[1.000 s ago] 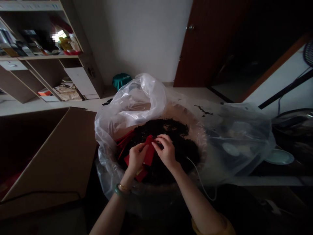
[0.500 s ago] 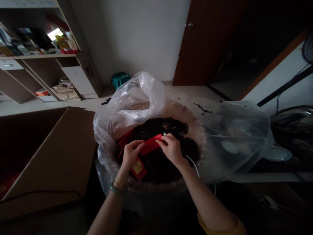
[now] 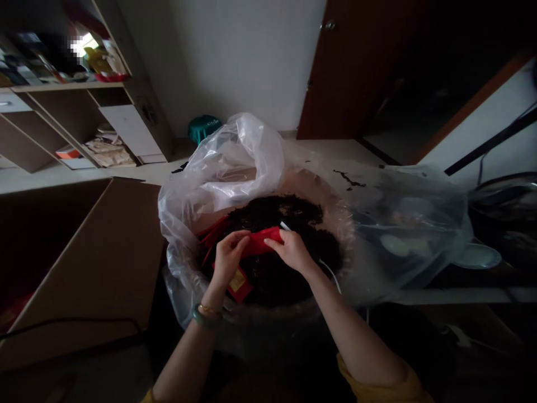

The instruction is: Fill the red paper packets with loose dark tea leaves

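Between my two hands is a red paper-like packet (image 3: 262,242), stretched level above a heap of dark, loose, crumbly material (image 3: 289,210). My left hand (image 3: 227,257) pinches its left end. The fingers of my right hand (image 3: 293,252) are closed on its right end. Just beyond the right hand, a small white piece (image 3: 285,225) sticks out; what it belongs to is hidden. Below the left hand lies a red packet with a gold patch (image 3: 238,284). More red packets (image 3: 213,232) lean at the container's left side. A round container (image 3: 308,182), lined with clear plastic, surrounds the heap.
Clear plastic sheeting (image 3: 260,145) bunches over the container's far rim and spreads right. An open cardboard box (image 3: 121,246) stands at left. A white strip (image 3: 331,274) lies by the right forearm. Behind are a shelf unit (image 3: 130,131), a green bin (image 3: 203,129) and a brown door (image 3: 335,84).
The held red packet now lies more level, and the right hand covers more of its right end. The white piece beyond that hand shows more. The view has shifted slightly.
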The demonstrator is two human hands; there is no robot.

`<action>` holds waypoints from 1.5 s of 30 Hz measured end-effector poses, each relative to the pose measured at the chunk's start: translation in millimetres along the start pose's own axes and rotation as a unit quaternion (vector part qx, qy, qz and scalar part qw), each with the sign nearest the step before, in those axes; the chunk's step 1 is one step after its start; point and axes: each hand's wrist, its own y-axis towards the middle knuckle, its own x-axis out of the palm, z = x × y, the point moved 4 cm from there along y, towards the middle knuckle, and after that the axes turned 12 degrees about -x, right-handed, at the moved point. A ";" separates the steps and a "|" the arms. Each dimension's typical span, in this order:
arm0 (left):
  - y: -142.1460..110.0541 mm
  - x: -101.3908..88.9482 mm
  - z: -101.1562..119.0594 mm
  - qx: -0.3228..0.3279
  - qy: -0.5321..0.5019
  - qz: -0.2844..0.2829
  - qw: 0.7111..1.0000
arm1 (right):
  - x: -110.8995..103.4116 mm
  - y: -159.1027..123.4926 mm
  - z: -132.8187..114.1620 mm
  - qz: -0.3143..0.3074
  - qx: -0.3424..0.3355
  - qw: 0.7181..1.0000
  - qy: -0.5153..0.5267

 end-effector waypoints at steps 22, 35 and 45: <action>-22.3 9.8 12.5 0.306 0.401 0.049 0.862 | 7.2 -9.5 -13.6 -0.138 0.078 0.962 0.222; -22.2 12.6 -4.8 0.308 0.445 0.017 0.841 | 4.7 -12.7 -32.8 -0.209 0.017 0.954 0.212; -3.9 -28.3 -14.3 0.193 0.337 0.115 0.915 | 14.2 -69.8 5.5 -0.179 -0.140 0.915 -0.334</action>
